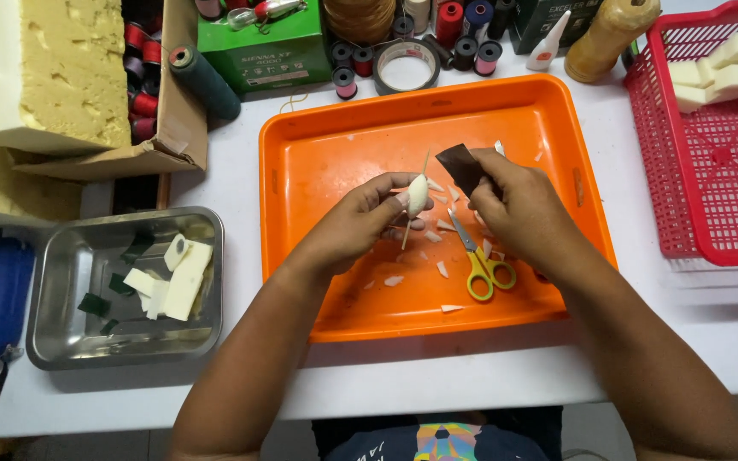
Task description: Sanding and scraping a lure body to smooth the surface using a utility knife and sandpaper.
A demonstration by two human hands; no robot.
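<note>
Over the orange tray [318, 162] my left hand [367, 218] pinches a small white oval foam piece [418, 194] skewered on a thin wooden stick. My right hand [518, 205] holds a dark brown square of sandpaper [459, 165] just right of the foam piece, close to touching it. Yellow-and-green-handled scissors [482, 263] lie in the tray under my right hand. White foam shavings [442, 270] are scattered across the tray floor.
A steel pan [61, 341] at the left holds white foam blocks and dark green scraps. A red basket [711, 171] with foam blocks stands at the right. Thread spools, tape roll [406, 67], green box and a large yellow foam block [70, 68] line the back.
</note>
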